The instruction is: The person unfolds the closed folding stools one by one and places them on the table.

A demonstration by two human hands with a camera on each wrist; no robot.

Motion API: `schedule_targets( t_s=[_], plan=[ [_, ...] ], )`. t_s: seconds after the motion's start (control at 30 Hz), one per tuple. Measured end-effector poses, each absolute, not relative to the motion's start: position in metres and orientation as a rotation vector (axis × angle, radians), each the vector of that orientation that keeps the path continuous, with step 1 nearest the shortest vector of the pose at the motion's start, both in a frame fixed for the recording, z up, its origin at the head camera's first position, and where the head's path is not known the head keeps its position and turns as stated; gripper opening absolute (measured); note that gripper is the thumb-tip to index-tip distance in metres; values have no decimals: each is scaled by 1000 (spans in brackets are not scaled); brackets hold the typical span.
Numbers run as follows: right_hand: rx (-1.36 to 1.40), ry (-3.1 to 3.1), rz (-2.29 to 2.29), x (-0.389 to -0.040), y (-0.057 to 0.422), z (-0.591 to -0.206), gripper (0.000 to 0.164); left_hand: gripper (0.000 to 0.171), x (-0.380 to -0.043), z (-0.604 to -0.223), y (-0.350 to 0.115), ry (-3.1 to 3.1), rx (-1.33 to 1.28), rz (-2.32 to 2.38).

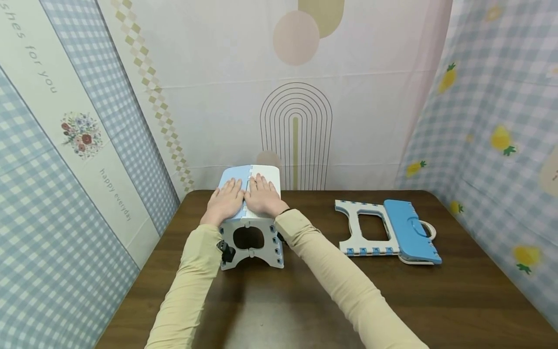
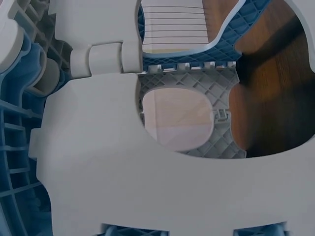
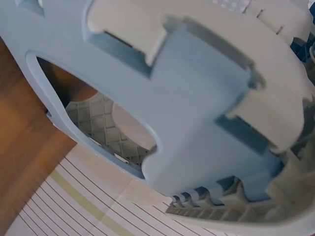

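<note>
A folding step stool [image 1: 253,260] in pale blue and white stands unfolded on the table, its two-part top split by a hinge line. Flat on the blue half of that top rests my left hand [image 1: 226,199], fingers straight and pointing away from me. My right hand [image 1: 261,196] lies palm down on the white half, fingers also extended, close beside the left. The left wrist view looks through the hole in the stool's white end panel [image 2: 98,128]. In the right wrist view, the blue side panel [image 3: 197,98] and its white hinges fill much of the picture. Neither wrist view shows a hand.
To the right, a second folding stool [image 1: 414,228], blue and white with a white carry handle [image 1: 429,230], lies folded flat on the brown wooden table [image 1: 270,310]. A patterned cloth backdrop [image 1: 370,121] rises behind the table's far edge, with checked cloth at both sides.
</note>
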State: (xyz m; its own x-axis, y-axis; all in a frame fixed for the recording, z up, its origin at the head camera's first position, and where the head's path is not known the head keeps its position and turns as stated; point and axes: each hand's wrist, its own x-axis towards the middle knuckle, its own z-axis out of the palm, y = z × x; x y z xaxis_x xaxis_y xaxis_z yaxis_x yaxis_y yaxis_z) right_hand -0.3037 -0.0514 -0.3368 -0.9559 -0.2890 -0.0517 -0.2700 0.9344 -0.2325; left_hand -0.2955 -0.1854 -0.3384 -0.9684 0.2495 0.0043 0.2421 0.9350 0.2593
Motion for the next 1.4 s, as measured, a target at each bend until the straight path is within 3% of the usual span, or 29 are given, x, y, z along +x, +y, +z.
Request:
schedule_targets(
  t_s=[0.33, 0.5, 0.67, 0.83, 1.1, 1.2, 1.4],
  plan=[
    [-466, 3181, -656, -287, -37, -345, 54, 51, -290, -348, -182, 3155, 279, 804],
    [-480, 3189, -1520, -275, -17, -351, 31, 41, -282, -352, -178, 3241, 152, 1246],
    [-453, 2998, -2188, -255, 21, -382, 23, 29, -273, -360, -178, 3499, 376, 1500],
    [-283, 3097, -2116, -235, 72, -412, 22, 19, -257, -371, -166, 3776, 720, 1674],
    [20, 3202, -1566, -217, 174, -418, 27, 27, -211, -374, -93, 3424, 1707, 1682],
    [115, 3216, -1408, -211, 217, -428, 31, 31, -200, -378, -59, 3310, 1702, 1514],
    [337, 3167, -1251, -193, 281, -449, 38, 32, -192, -399, -10, 3253, 1347, 1189]
  ],
)
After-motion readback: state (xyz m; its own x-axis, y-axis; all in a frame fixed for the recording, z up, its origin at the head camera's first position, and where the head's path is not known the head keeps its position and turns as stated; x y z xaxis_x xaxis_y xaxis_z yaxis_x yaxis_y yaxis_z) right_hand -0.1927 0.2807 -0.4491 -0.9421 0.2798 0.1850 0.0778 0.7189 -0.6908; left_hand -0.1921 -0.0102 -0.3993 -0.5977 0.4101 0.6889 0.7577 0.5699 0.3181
